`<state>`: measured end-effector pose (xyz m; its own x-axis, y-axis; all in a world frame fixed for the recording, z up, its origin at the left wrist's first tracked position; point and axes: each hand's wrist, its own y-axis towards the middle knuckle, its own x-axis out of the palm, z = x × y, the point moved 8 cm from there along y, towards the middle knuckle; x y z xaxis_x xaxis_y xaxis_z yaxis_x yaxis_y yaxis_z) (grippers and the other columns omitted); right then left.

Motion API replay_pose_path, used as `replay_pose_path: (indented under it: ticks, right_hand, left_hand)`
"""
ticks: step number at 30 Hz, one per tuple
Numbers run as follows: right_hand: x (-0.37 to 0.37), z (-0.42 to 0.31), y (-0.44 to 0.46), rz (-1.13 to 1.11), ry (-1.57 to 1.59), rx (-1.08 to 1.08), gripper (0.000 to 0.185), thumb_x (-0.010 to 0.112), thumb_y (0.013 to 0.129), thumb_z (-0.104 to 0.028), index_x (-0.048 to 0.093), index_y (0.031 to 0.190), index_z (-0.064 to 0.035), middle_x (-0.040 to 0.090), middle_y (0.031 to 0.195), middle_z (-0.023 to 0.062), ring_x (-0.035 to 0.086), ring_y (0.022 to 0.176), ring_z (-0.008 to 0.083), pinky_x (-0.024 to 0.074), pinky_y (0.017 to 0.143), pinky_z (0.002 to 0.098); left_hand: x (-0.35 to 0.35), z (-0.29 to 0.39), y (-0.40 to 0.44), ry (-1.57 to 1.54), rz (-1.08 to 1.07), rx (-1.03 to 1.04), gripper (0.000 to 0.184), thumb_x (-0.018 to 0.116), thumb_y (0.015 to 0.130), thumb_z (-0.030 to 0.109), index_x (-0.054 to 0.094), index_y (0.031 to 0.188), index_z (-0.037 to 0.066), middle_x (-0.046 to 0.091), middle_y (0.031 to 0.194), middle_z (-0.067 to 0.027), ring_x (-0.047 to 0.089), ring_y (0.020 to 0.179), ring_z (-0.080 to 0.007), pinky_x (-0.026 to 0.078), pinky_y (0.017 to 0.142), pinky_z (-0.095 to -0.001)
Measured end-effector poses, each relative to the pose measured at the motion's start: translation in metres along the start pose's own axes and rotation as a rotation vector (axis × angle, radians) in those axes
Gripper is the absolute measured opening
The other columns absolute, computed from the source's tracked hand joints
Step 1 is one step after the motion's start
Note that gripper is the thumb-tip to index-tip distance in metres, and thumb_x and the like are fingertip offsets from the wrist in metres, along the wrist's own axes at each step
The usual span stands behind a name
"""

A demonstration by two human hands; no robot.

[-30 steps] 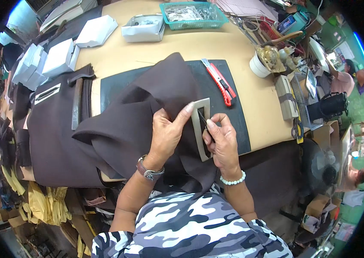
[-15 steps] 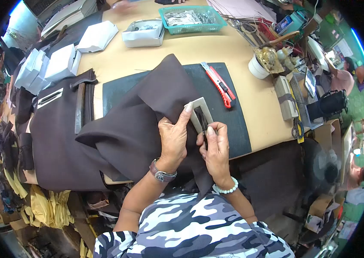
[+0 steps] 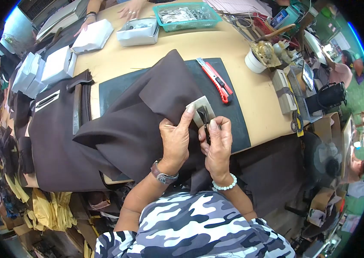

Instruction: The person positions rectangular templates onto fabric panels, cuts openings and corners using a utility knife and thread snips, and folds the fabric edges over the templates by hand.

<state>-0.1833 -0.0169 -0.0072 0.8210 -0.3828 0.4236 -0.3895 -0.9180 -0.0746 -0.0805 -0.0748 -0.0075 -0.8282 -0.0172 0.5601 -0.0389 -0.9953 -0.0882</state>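
Note:
My left hand (image 3: 175, 139) is closed, thumb on top, on a large dark brown fabric piece (image 3: 139, 112) and the edge of a pale rectangular patch (image 3: 200, 103) with a dark slot. Close beside it, my right hand (image 3: 217, 148) pinches a slim black piece (image 3: 208, 136) at the slot's near end; its kind is unclear. The fabric lies folded over a dark cutting mat (image 3: 239, 124). Beyond the hands, a red utility knife (image 3: 216, 81) rests on the mat.
A hammer (image 3: 77, 109) lies on more brown fabric at left, near another slotted patch (image 3: 47, 100). White boxes (image 3: 94, 36) and a teal basket (image 3: 186, 26) stand at the back, where another person's hands (image 3: 131, 8) reach in. Scissors (image 3: 296, 122) sit at right.
My right hand has shifted slightly, and the black piece shows wider within the slot. At the back, another person's hands have come further into view, one touching a white box.

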Motion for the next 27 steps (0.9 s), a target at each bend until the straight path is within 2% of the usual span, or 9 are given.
replay_pose_path:
  ticks: [11, 14, 17, 20, 21, 24, 25, 27]
  right_hand:
    - [-0.004, -0.001, 0.004, -0.016, -0.048, -0.011, 0.016, 0.052, 0.096, -0.018, 0.039, 0.098, -0.0086, 0.047, 0.063, -0.0013, 0.037, 0.05, 0.0019, 0.027, 0.042, 0.0167]
    - [-0.006, 0.004, 0.008, -0.04, -0.042, 0.031, 0.016, 0.052, 0.096, -0.018, 0.04, 0.098, -0.0086, 0.046, 0.062, -0.0021, 0.037, 0.05, 0.0012, 0.026, 0.043, 0.0158]
    - [-0.01, 0.003, 0.01, -0.144, -0.077, 0.193, 0.017, 0.051, 0.096, -0.017, 0.043, 0.104, -0.0055, 0.051, 0.064, 0.0007, 0.042, 0.051, 0.0043, 0.0317, 0.043, 0.0198]
    - [-0.022, -0.031, 0.015, -0.066, -0.694, -0.273, 0.021, 0.05, 0.096, -0.015, 0.044, 0.111, -0.0012, 0.058, 0.068, 0.0064, 0.047, 0.049, 0.0112, 0.0385, 0.047, 0.0254]
    - [-0.027, -0.04, 0.017, 0.024, -0.89, -0.271, 0.025, 0.053, 0.093, -0.013, 0.05, 0.112, 0.0018, 0.062, 0.077, 0.0123, 0.057, 0.059, 0.0228, 0.0455, 0.06, 0.0335]
    - [-0.037, -0.041, 0.029, 0.06, -1.416, -0.696, 0.024, 0.058, 0.088, -0.013, 0.057, 0.106, 0.0021, 0.061, 0.085, 0.0144, 0.059, 0.08, 0.0288, 0.0454, 0.072, 0.0366]
    - [-0.045, -0.033, 0.036, 0.04, -1.457, -0.588, 0.024, 0.062, 0.083, -0.013, 0.061, 0.103, 0.0003, 0.059, 0.097, 0.0157, 0.054, 0.099, 0.0316, 0.0428, 0.082, 0.041]
    - [-0.04, -0.037, 0.035, 0.001, -1.507, -0.678, 0.024, 0.063, 0.083, -0.013, 0.061, 0.104, -0.0016, 0.056, 0.103, 0.0161, 0.053, 0.101, 0.0315, 0.0423, 0.084, 0.041]
  left_hand:
    - [-0.002, 0.002, 0.0, 0.007, 0.005, 0.016, 0.013, 0.066, 0.086, 0.012, 0.066, 0.092, 0.0, 0.066, 0.089, -0.0012, 0.056, 0.076, -0.006, 0.045, 0.068, -0.0228]
    - [-0.007, -0.003, 0.006, 0.04, -0.01, -0.005, 0.015, 0.067, 0.086, 0.012, 0.066, 0.095, 0.0, 0.066, 0.091, -0.0016, 0.057, 0.078, -0.0071, 0.046, 0.07, -0.0235]
    - [-0.013, -0.004, 0.009, 0.061, -0.005, -0.029, 0.02, 0.066, 0.086, 0.013, 0.064, 0.1, 0.0, 0.065, 0.096, -0.0026, 0.058, 0.084, -0.0086, 0.046, 0.076, -0.0243]
    - [-0.025, 0.0, 0.016, 0.081, 0.07, -0.055, 0.023, 0.065, 0.087, 0.015, 0.062, 0.104, -0.001, 0.064, 0.101, -0.004, 0.058, 0.091, -0.0105, 0.045, 0.082, -0.0252]
    - [-0.027, 0.0, 0.017, 0.073, 0.045, -0.071, 0.025, 0.064, 0.088, 0.016, 0.061, 0.106, -0.001, 0.063, 0.105, -0.0052, 0.057, 0.096, -0.0116, 0.043, 0.086, -0.0261]
    - [-0.032, 0.0, 0.023, -0.005, 0.031, -0.068, 0.025, 0.064, 0.087, 0.015, 0.061, 0.105, -0.002, 0.063, 0.105, -0.0057, 0.057, 0.095, -0.0119, 0.044, 0.086, -0.0264]
    - [-0.035, 0.0, 0.025, 0.038, 0.054, -0.081, 0.026, 0.065, 0.087, 0.015, 0.061, 0.106, -0.003, 0.063, 0.105, -0.0065, 0.058, 0.095, -0.0122, 0.044, 0.086, -0.0268]
    - [-0.035, -0.003, 0.026, 0.036, 0.012, -0.105, 0.027, 0.065, 0.087, 0.015, 0.06, 0.107, -0.003, 0.063, 0.106, -0.007, 0.058, 0.095, -0.0124, 0.044, 0.087, -0.0269]
